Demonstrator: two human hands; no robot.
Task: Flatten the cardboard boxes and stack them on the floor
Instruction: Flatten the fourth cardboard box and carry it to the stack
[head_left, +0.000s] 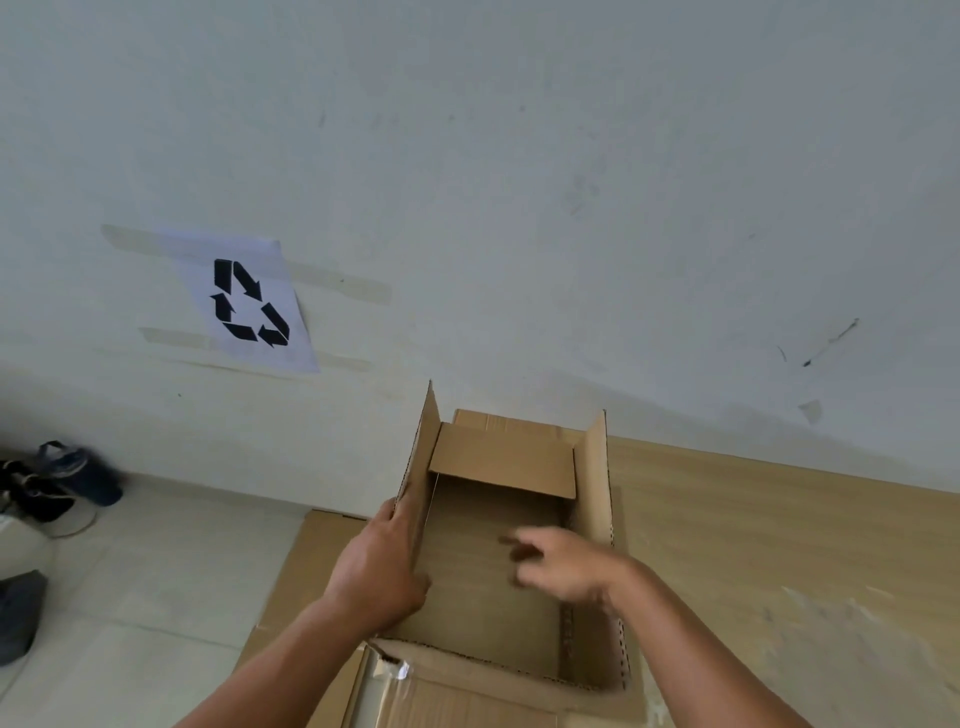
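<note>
An open brown cardboard box (498, 457) stands in front of me with its flaps raised and one inner flap folded across the far end. My left hand (382, 566) grips the box's left side flap, thumb inside and fingers outside. My right hand (563, 564) hovers over the open box, blurred, fingers spread and holding nothing. A flattened piece of cardboard (306, 561) lies on the floor below and to the left of the box.
A wooden table top (769, 545) extends to the right under the box. A sheet with a recycling symbol (249, 304) is taped to the white wall. Dark shoes (57, 480) and a dark object (18, 616) sit on the tiled floor at left.
</note>
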